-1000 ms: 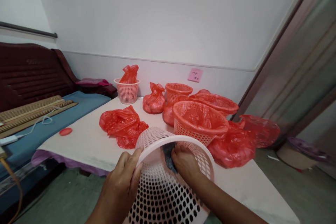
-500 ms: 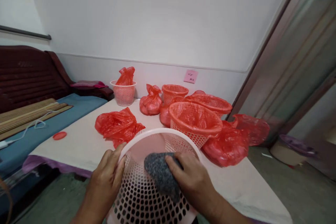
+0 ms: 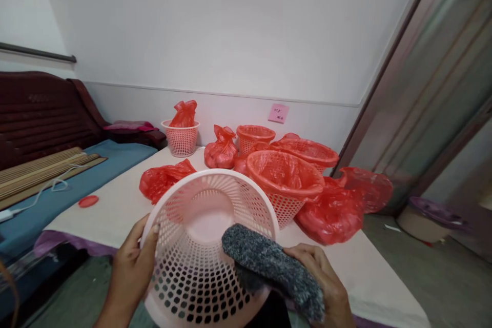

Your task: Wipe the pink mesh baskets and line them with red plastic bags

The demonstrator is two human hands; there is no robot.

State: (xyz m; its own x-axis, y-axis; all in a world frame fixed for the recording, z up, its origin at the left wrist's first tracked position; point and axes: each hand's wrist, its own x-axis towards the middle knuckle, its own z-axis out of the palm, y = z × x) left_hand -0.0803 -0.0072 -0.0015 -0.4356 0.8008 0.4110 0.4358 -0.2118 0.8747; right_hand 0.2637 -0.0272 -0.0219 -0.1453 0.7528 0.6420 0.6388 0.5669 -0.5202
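Observation:
A pale pink perforated plastic basket (image 3: 209,215) is tilted so that its open mouth faces me. My left hand (image 3: 132,266) grips its rim at the left, thumb inside and fingers behind. In my right hand (image 3: 323,282) is a dark grey fuzzy cloth (image 3: 272,261), bunched up at the basket's right side, its tip reaching over the opening. Whether the cloth touches the basket wall, I cannot tell. Behind the basket lies a crumpled red plastic bag (image 3: 165,179). Just right of it stands a basket lined with a red bag (image 3: 284,177).
Toward the wall stand a basket holding a tied red bag (image 3: 182,138), another knotted bag (image 3: 222,148) and more red-lined baskets (image 3: 255,136). A full-looking red bag (image 3: 334,212) sits at the right of the table (image 3: 384,287). A red ring (image 3: 88,201) lies at the left.
The basket has turned, showing its floor, and shifted left with my left hand. My right hand has moved right and down with the cloth, away from the inner wall.

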